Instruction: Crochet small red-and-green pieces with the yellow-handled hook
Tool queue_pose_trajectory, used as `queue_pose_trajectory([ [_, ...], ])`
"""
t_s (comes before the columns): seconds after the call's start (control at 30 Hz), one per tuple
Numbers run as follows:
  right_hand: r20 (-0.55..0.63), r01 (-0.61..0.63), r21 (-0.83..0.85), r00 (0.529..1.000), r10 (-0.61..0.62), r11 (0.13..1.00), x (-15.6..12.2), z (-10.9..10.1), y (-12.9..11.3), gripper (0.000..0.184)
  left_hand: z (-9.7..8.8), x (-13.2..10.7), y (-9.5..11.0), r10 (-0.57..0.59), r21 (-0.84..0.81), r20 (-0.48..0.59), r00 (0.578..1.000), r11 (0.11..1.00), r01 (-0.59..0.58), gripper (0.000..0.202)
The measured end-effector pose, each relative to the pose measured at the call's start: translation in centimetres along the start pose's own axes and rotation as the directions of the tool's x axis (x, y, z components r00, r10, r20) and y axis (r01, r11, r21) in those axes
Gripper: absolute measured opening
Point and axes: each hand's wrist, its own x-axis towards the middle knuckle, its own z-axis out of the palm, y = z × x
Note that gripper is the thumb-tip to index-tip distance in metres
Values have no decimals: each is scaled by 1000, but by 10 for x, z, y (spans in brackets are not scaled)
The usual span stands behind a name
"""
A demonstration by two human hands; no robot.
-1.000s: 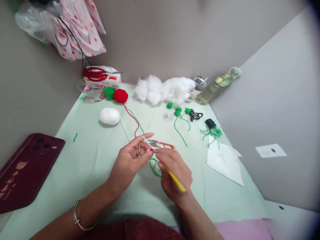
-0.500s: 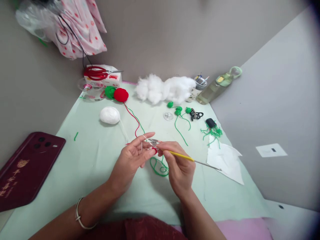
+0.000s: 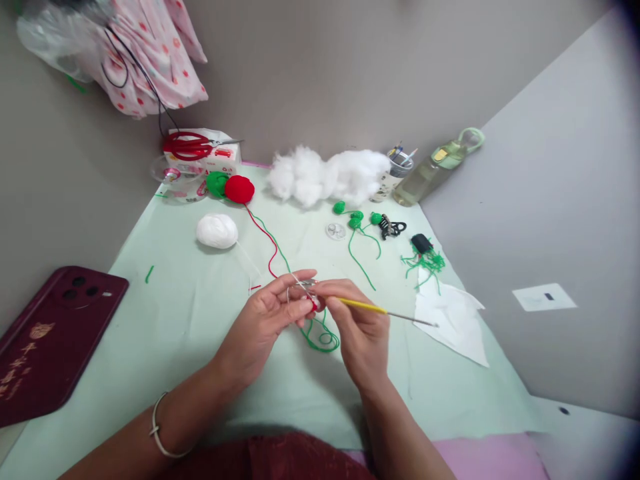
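My left hand (image 3: 270,313) pinches a small red and white crochet piece (image 3: 315,305) between thumb and fingers, and white yarn loops over its index finger. Closed round the yellow handle of a crochet hook (image 3: 363,305) is my right hand (image 3: 363,327); the hook's working tip meets the piece but is hidden among the fingers. The shaft's other end points right. A white yarn ball (image 3: 217,231) lies to the left, a strand running from it toward my left hand. Behind it sit a red yarn ball (image 3: 240,190) and a green yarn ball (image 3: 217,185). Loose green yarn (image 3: 323,339) coils below my hands.
White stuffing (image 3: 325,175) lies at the back beside a pen cup (image 3: 397,172) and a bottle (image 3: 440,167). Small green crocheted balls (image 3: 355,220), a black claw clip (image 3: 393,228) and white paper (image 3: 453,320) are on the right. Red scissors (image 3: 190,145) rest on a box; a phone (image 3: 65,333) lies left.
Both hands remain together at the crochet piece. My left fingers have shifted slightly right, and the hook's far end has tilted up a little. The view has shifted slightly.
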Motion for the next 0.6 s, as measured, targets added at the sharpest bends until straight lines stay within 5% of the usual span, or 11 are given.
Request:
queue_pose_trajectory([
  [0.23,-26,-101,162,994,107,982,-2,-7,0,23,-2,0,3,14,33,24,1000,999,-15,36],
  [0.37,-4,127,-146,992,-129,981,-8,-3,-2,23,-4,0,-1,56,87,-20,998,995,-54,35],
  [0.5,207,471,-491,880,-427,733,-14,2,5,32,-4,0,-6,51,88,-41,998,995,-48,45],
  [0.53,218,497,-518,864,-454,696,-15,2,6,34,-4,0,-6,10,57,-23,1000,998,-9,46],
  [0.6,153,448,-478,889,-431,755,-14,1,6,34,-5,0,-5,-92,-28,19,996,995,92,44],
])
